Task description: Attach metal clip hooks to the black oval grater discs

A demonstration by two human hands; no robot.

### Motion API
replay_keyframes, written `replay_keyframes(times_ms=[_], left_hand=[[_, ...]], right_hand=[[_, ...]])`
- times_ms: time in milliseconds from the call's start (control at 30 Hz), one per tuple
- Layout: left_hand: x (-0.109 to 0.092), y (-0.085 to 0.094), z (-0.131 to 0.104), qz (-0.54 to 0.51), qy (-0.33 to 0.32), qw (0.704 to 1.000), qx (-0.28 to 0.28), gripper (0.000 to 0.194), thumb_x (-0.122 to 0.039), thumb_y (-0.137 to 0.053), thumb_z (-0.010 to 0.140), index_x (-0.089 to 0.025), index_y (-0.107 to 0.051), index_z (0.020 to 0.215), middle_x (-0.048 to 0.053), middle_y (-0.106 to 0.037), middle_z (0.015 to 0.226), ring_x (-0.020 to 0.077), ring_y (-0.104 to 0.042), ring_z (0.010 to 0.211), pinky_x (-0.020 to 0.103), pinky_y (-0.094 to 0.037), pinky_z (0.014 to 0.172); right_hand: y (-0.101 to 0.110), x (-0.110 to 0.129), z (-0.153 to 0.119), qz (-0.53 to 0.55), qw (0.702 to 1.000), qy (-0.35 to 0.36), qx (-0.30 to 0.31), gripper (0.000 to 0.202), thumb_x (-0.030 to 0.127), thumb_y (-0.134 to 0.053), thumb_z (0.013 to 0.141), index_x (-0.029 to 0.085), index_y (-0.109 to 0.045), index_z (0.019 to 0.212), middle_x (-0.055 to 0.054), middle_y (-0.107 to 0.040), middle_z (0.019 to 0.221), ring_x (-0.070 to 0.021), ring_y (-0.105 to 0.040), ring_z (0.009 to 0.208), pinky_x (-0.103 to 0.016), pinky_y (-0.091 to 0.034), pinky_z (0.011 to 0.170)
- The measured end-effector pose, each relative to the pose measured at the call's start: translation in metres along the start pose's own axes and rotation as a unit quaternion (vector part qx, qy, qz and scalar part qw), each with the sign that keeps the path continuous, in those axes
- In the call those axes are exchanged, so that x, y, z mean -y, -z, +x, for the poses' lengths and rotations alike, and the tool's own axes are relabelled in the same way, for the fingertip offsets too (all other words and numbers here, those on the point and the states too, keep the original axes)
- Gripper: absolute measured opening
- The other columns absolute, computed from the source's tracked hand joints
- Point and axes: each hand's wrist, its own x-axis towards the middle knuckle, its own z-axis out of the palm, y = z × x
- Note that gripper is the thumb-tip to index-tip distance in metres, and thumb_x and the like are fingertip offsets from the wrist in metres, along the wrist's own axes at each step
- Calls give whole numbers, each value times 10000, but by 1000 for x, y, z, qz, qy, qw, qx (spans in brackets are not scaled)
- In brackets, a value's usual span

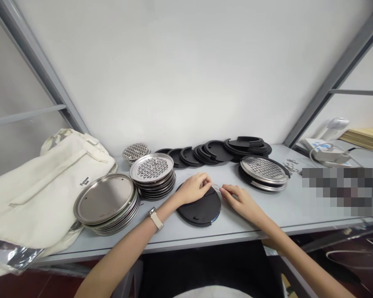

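Ok, LH (194, 189) over blk disc (201, 210), RH (240, 202) pinching wire (216, 187)

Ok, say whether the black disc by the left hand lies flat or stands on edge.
Flat: the disc shows its broad face upward on the table, the left hand partly covering it.

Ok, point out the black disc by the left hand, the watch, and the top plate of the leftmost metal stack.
Black disc (199, 207), head view: flat upper face.
Watch (156, 219), head view: pale strap.
Top plate (105, 198), head view: bare metal surface.
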Motion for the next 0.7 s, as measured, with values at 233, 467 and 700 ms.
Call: replay_keyframes(times_ms=[233, 467, 700], left_hand=[[-7, 9, -7, 153, 14, 988, 31, 262, -415, -523, 876, -197, -528, 733, -39, -533, 602, 127, -476, 556, 253, -285, 543], [-10, 9, -7, 225, -18, 971, 84, 230, -425, -553, 858, -206, -544, 790, -19, -599, 689, 151, -535, 612, 269, -272, 547], [-8, 8, -8, 233, -21, 968, 85, 232, -429, -541, 866, -209, -546, 795, -17, -600, 682, 158, -539, 605, 274, -271, 549]], right_hand=[[-8, -10, 2, 56, 997, -47, 26, 400, 415, -322, 960, 210, -432, 635, 22, -501, 577, -142, -478, 563, -266, -372, 560], [-4, -7, 7, 59, 997, -21, 43, 355, 393, -390, 931, 202, -484, 646, 27, -517, 573, -135, -481, 560, -255, -378, 551], [-2, -11, 7, 73, 997, -2, -35, 189, 348, -488, 897, 215, -621, 908, -38, -677, 856, -201, -609, 838, -327, -452, 804]])
